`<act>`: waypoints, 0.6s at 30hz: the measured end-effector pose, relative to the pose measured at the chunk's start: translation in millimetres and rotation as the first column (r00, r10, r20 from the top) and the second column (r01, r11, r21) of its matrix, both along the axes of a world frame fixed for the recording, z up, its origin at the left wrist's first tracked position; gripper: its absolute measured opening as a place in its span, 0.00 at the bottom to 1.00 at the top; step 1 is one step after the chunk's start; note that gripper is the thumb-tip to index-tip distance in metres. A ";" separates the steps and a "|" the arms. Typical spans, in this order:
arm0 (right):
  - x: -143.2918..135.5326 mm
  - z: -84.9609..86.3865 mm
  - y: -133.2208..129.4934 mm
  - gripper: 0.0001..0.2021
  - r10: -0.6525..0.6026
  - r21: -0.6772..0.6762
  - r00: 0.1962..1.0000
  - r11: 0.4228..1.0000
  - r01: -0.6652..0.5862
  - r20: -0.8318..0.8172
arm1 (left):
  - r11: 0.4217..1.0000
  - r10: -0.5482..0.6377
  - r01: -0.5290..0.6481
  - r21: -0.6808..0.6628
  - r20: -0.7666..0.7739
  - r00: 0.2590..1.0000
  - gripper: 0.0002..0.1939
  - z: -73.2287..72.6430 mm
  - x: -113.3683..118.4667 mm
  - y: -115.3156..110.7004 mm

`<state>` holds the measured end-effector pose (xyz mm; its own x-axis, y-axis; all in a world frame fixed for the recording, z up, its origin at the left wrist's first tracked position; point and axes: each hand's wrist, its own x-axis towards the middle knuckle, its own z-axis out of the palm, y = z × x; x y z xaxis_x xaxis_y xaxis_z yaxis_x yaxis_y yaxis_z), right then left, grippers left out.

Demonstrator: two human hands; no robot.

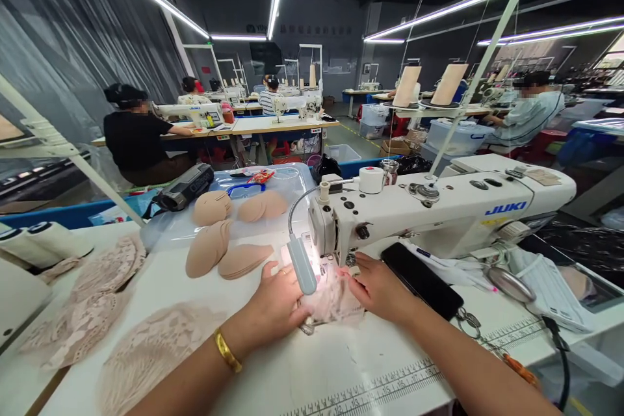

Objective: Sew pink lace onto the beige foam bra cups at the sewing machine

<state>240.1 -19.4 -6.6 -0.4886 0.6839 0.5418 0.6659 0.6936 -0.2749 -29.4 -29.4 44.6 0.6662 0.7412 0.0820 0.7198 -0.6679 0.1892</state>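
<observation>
**Both hands steady lace at the needle of a sewing machine**

Plainly, the head view shows a seam in progress. The left hand (275, 299) lies palm-down on a pale pink lace piece (331, 299), fingers spread fairly wide and pressing it to the bed. The right hand (377, 286) sits just beside the needle area, fingers drawn close together and pinching the fabric's edge. The lace lies directly under the head of the white sewing machine (439, 208), lit by the small gooseneck lamp (302, 265). Judging from this, the step in hand is guiding fabric through the stitch; the next move would seem to call for an even feed with both hands, keeping fingertips off the needle.

Around them, the white worktable (341, 370) carries a printed ruler strip along its near edge. Tan foam cups (229, 234) lie to the left of the machine, and larger lace pieces (97, 299) rest nearer the left edge. A black phone (422, 279) lies beside the right wrist, with keys close by. Beyond, other people sit at rows of similar machines under long strip lights.
</observation>
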 end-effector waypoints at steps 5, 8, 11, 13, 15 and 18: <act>-8.8 6.3 -10.6 0.12 0.200 -0.074 0.979 0.978 -0.197 0.028 | 0.982 0.191 -0.188 0.029 -0.136 0.972 0.12 7.9 19.2 -9.8; -14.3 4.8 -12.2 0.13 0.198 -0.195 0.969 0.966 -0.168 0.146 | 0.979 0.205 -0.204 0.026 -0.133 0.970 0.13 7.4 28.6 -17.8; -13.9 -0.4 -8.0 0.12 0.090 -0.174 0.961 0.984 -0.045 0.262 | 0.981 0.186 -0.190 -0.038 -0.097 0.978 0.21 10.3 27.9 -23.4; -10.0 -1.9 -3.6 0.13 0.023 -0.117 0.958 0.993 0.011 0.285 | 0.984 0.137 -0.146 -0.103 -0.093 0.986 0.26 16.1 22.3 -25.0; -4.9 0.7 0.4 0.13 0.017 -0.077 0.960 0.997 0.005 0.278 | 0.983 0.075 -0.094 -0.159 -0.125 0.989 0.25 23.0 15.0 -25.0; 2.3 11.1 3.7 0.15 0.106 -0.074 0.971 0.993 -0.092 0.216 | 0.975 -0.026 -0.002 -0.224 -0.121 0.992 0.23 29.7 5.6 -22.6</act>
